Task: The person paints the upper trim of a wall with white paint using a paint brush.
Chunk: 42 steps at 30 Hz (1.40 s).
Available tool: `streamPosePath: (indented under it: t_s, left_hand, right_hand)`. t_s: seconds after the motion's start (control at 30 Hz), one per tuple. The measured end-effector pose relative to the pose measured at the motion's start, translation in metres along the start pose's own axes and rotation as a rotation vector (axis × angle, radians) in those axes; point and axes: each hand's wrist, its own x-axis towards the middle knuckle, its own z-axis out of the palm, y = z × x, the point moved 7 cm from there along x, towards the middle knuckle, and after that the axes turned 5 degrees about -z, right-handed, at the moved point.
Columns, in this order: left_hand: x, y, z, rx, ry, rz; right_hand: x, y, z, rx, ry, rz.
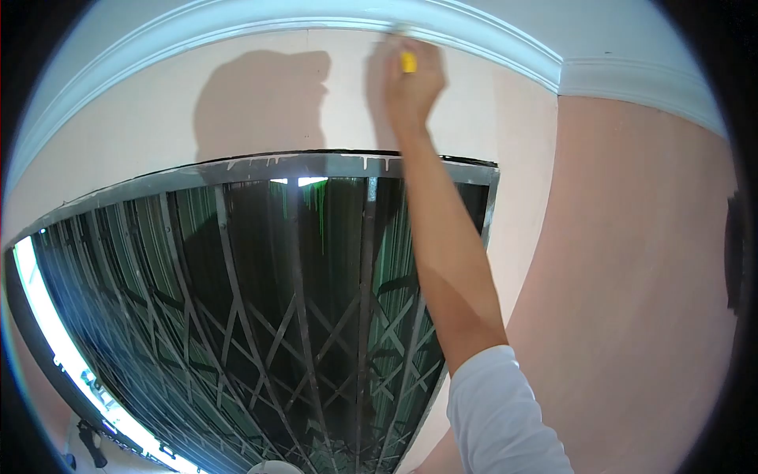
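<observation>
My right hand (415, 83) is raised high, at the top of the pale pink wall (347, 95). Its fingers are closed round what looks like a yellow-handled paintbrush (408, 62). Motion blurs the brush's head, which is close to the lower edge of the white ceiling moulding (339, 24); whether it touches cannot be made out. A shadow of the arm falls on the wall just to the left. My left hand is out of view.
Below the wall stands a dark folding metal gate (300, 316) with crossed bars, under a grey top frame (316, 167) streaked with pale drips. A darker pink wall (632, 261) meets the corner at right. Part of a round white object (275, 468) shows at the bottom.
</observation>
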Motion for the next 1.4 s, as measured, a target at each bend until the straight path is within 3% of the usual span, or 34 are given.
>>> streamPosePath:
  t_s: [0.13, 0.23, 0.33, 0.47, 0.6, 0.7, 0.8, 0.83, 0.87, 0.93, 0.97, 1.13, 1.23, 1.4]
  left_hand:
    - [-0.018, 0.029, 0.003, -0.126, -0.028, -0.128]
    - [-0.021, 0.035, 0.001, -0.134, -0.047, -0.156]
    - [-0.036, 0.065, 0.0, 0.06, -0.075, -0.063]
    - [-0.069, 0.108, 0.008, -0.33, -0.016, -0.233]
    - [-0.06, 0.116, 0.005, -0.306, -0.002, -0.215]
    - [-0.054, 0.117, 0.005, -0.243, -0.002, -0.195]
    - [-0.053, 0.116, 0.009, -0.179, 0.001, -0.177]
    - [-0.052, 0.116, 0.009, -0.154, 0.005, -0.167]
    - [-0.051, 0.117, 0.009, -0.131, 0.003, -0.16]
    - [-0.051, 0.119, 0.01, -0.092, 0.008, -0.146]
    - [-0.052, 0.121, 0.009, -0.065, 0.012, -0.139]
    - [-0.061, 0.129, 0.007, 0.05, 0.047, -0.11]
    - [-0.069, 0.132, 0.013, -0.374, 0.016, -0.172]
    - [-0.065, 0.145, 0.019, -0.39, -0.042, -0.189]
  right_hand:
    - [-0.013, -0.043, 0.028, 0.316, -0.138, -0.085]
    - [-0.002, -0.024, 0.014, 0.23, -0.112, -0.091]
    - [0.008, 0.036, -0.019, 0.143, -0.006, 0.043]
    - [0.02, 0.093, -0.086, -0.18, 0.219, 0.032]
    - [0.022, 0.089, -0.09, -0.367, 0.266, 0.039]
    - [0.018, 0.057, -0.047, -0.259, 0.184, -0.078]
    - [0.001, -0.005, 0.005, 0.006, 0.007, 0.056]
    - [-0.007, -0.025, 0.021, 0.085, -0.068, -0.014]
    - [-0.017, -0.043, 0.033, 0.287, -0.126, 0.059]
    - [-0.025, -0.088, 0.037, 0.447, -0.187, 0.008]
    - [-0.026, -0.109, 0.031, 0.402, -0.192, -0.114]
    - [-0.054, -0.155, -0.025, 0.502, -0.325, 0.094]
    - [-0.111, -0.188, -0.076, 0.686, -0.516, 0.447]
    - [-0.252, -0.255, -0.177, 0.734, -0.795, 1.09]
